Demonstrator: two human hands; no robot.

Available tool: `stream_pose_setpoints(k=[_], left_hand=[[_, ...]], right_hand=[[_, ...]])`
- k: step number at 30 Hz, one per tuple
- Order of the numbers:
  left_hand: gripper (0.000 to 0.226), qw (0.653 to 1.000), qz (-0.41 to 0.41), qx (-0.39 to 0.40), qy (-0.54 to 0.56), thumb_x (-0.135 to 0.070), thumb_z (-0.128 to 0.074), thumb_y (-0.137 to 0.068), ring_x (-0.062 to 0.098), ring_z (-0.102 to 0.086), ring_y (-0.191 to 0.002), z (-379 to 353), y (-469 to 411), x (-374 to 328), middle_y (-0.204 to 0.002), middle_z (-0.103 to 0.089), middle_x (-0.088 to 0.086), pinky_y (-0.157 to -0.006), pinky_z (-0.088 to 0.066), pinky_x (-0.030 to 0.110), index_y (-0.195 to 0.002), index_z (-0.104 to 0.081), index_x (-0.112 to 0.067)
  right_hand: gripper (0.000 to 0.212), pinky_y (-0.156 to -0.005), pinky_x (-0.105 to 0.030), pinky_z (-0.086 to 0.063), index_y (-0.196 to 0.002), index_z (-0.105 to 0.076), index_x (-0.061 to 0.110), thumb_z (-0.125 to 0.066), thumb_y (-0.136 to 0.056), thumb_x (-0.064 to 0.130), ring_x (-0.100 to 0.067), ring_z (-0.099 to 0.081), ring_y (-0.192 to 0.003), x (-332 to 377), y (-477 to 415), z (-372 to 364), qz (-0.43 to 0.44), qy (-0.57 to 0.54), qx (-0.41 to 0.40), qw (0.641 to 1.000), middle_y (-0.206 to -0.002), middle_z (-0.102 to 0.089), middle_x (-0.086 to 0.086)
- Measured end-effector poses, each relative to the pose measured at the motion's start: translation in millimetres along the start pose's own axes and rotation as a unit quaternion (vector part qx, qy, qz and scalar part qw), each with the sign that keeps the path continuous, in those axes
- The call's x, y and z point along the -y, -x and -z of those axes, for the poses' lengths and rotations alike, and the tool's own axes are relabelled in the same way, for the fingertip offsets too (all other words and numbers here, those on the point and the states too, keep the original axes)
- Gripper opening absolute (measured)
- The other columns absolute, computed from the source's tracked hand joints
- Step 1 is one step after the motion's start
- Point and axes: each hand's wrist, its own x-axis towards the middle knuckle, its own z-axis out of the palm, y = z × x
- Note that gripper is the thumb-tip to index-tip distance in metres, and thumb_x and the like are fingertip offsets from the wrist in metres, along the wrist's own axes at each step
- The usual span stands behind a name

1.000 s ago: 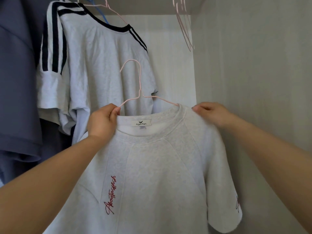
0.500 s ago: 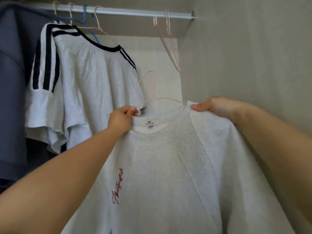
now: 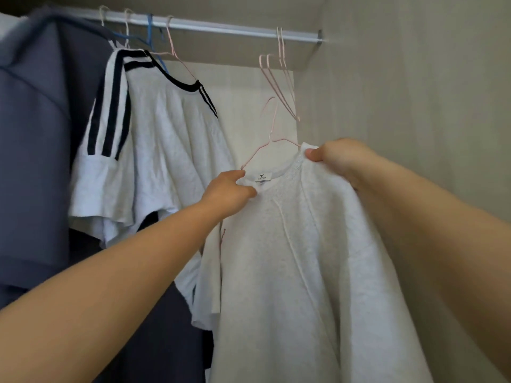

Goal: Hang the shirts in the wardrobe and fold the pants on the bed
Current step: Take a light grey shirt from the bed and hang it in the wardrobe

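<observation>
Where the metal rail [image 3: 221,24] crossed the top of the wardrobe [image 3: 210,51], a dark blue garment [image 3: 33,161] filled the far left, hanging full length. Just beside it hung a white shirt with black stripes [image 3: 166,150] on its shoulders and collar, with a blue hanger [image 3: 150,34] hooked on the rail above it. Further right the pale back panel [image 3: 243,111] showed, and a few empty pink hangers [image 3: 280,78] dangled near the rail's right end, close to the plain right wall [image 3: 414,120].

Below those hangers, between the striped shirt and the right wall, a pale grey shirt [image 3: 290,272] was held up on a pink hanger [image 3: 269,128]. The hanger's hook stood free in the air beneath the rail, not on it, and a small label [image 3: 262,177] showed inside the neckline.

Both bare forearms reached up and forward from the lower corners. The left hand [image 3: 229,193] had its fingers curled round the left side of the collar, where the hanger's wire arm ran down to meet it. I could not tell whether the wire itself lay inside that grip. The right hand [image 3: 340,158], set a little higher, pinched the right side of the collar, thumb on the front of the cloth.
</observation>
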Motion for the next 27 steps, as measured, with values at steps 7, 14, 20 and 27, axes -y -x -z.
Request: stream_pose_setpoints(k=[7, 14, 20, 27], left_hand=[[0.071, 0.982, 0.066, 0.151, 0.096, -0.049, -0.063, -0.084, 0.018, -0.029, -0.139, 16.3, 17.8, 12.9, -0.153, -0.029, -0.005, -0.099, -0.025, 0.026, -0.146, -0.034, -0.029], [0.112, 0.95, 0.099, 0.283, 0.088, -0.055, -0.075, -0.06, 0.013, -0.013, -0.144, 33.2, 37.8, 27.7, -0.157, -0.017, -0.007, -0.113, -0.012, 0.032, -0.152, -0.018, -0.025], [0.081, 0.927, 0.103, 0.341, 0.119, -0.037, -0.074, -0.078, 0.008, -0.042, -0.127, 38.5, 40.5, 22.9, -0.137, -0.048, -0.011, -0.111, -0.02, 0.032, -0.146, -0.032, -0.021], [0.119, 0.994, 0.072, 0.079, -0.03, -0.046, -0.079, -0.07, 0.025, -0.026, -0.141, 7.6, 38.6, 39.6, -0.156, -0.019, 0.005, -0.111, -0.032, 0.041, -0.152, 0.003, -0.019]], right_hand=[[0.035, -0.069, -0.029, -0.043, -0.104, -0.059, 0.006, -0.057, -0.087, 0.036, -0.033, -0.061, -0.093, 32.6, -7.9, -45.5, 0.029, 0.04, -0.058, 0.997, -0.111, -0.062, -0.014], [0.017, -0.065, -0.026, -0.035, -0.087, -0.054, 0.012, -0.052, -0.09, 0.029, -0.026, -0.05, -0.08, 49.8, -10.1, -103.9, 0.043, 0.093, -0.077, 0.992, -0.107, -0.064, -0.011], [0.021, -0.069, -0.027, -0.036, -0.101, -0.059, 0.007, -0.047, -0.094, 0.023, -0.03, -0.057, -0.099, 67.1, -15.8, -136.8, 0.018, 0.043, -0.083, 0.995, -0.114, -0.061, -0.014], [0.026, -0.07, -0.028, -0.038, -0.071, -0.042, 0.01, -0.042, -0.095, 0.019, -0.029, -0.057, -0.1, 87.9, -21.4, -155.9, 0.038, -0.021, -0.102, 0.994, -0.104, -0.062, -0.012]])
